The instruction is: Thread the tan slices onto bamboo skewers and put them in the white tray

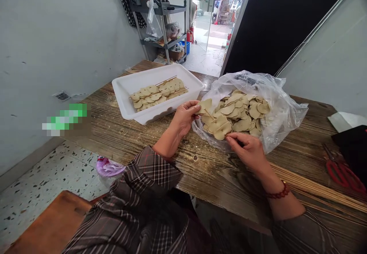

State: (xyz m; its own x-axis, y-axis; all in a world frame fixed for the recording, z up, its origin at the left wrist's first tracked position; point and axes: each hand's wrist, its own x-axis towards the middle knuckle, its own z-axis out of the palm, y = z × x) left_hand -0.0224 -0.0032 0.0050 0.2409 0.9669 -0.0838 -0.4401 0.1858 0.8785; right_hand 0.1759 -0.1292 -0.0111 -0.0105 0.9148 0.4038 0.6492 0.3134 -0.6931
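My left hand [185,118] pinches a thin beige slice [205,105] between thumb and fingers. My right hand [250,152] is closed on the end of a bamboo skewer, mostly hidden, that carries several flat beige slices [218,127]. Both hands are over the near left edge of a clear plastic bag [282,108], which lies open around a heap of loose slices [236,106]. Left of the bag stands a white plastic tub [122,101] holding filled skewers [157,93] in rows.
Loose bamboo skewers [315,191] lie on the wooden table [137,137] at right, beside red-handled scissors [338,171] and a black object [352,143]. A grey trolley [174,9] stands behind the table. A wooden stool [54,223] is at lower left.
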